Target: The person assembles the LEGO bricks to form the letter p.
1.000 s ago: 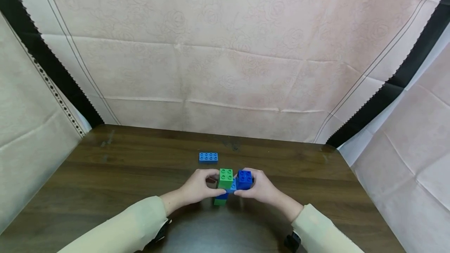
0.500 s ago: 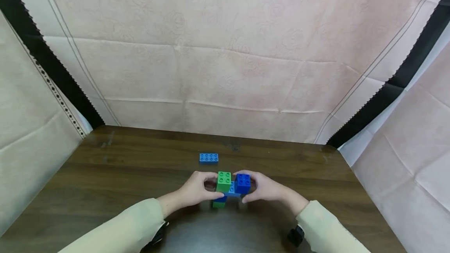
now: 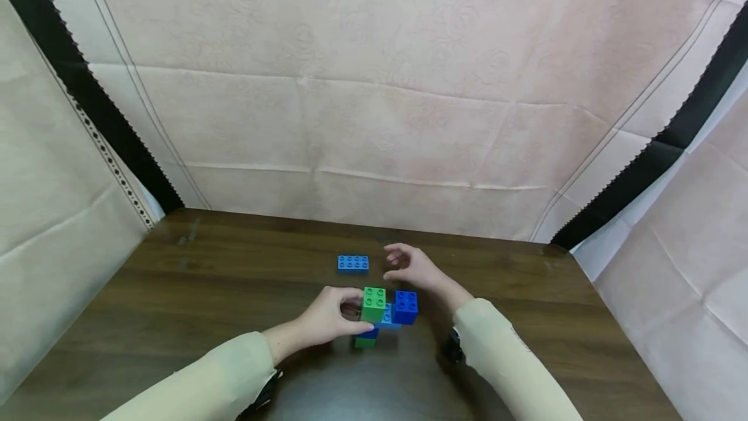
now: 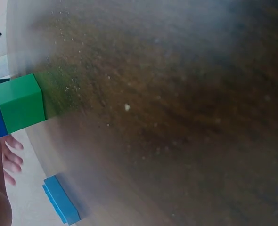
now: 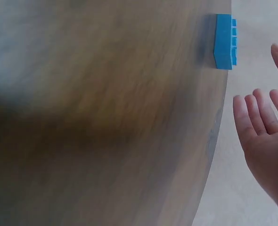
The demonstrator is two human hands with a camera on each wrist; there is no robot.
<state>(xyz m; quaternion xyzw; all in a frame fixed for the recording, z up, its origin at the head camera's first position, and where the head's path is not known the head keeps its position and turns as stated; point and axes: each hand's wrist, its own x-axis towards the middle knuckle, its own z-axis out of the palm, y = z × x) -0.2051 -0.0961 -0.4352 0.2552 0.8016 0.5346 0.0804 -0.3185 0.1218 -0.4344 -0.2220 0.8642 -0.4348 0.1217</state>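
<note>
My left hand (image 3: 328,314) grips a stack of building bricks, thumb in front and fingers at the back of the green brick (image 3: 374,305) on top. A dark blue brick (image 3: 405,307) sits at the stack's right end, on a light blue brick (image 3: 388,318). Lowest in the stack are a dark blue and a green brick (image 4: 23,103); the left wrist view shows these two large. Holding nothing, my right hand (image 3: 417,268) hovers beyond the stack, its fingers apart. To its left lies a loose blue brick (image 3: 353,264), studs up, also seen in the right wrist view (image 5: 224,42).
The dark wooden table (image 3: 234,265) ends at a back edge just beyond the loose brick. Pale cloth walls (image 3: 374,115) enclose it behind and on both sides. A dark device is strapped under each wrist.
My right hand has let go of the dark blue brick at the stack's right end and moved away from me, towards the loose blue brick. The left hand keeps its grip.
</note>
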